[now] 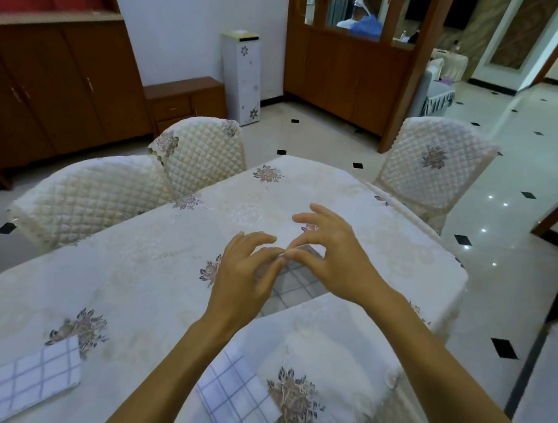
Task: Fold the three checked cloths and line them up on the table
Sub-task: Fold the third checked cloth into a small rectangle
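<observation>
Left hand (243, 276) and right hand (331, 254) meet, seemingly pinching the white blue-checked cloth (292, 288) beneath them.

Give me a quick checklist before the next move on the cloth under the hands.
1. Third checked cloth within reach, between both hands: ok.
2. Left hand and right hand over its far edge, fingers curled: ok; a firm pinch: cannot tell.
3. Cloth fully folded: cannot tell, the hands cover most of it.
4. Near-left folded cloth flat on the table: ok.
5. Middle folded cloth flat: ok, though the left forearm crosses one corner.
6. All three in one line: not ok, the third lies farther away than the two near ones.
</observation>
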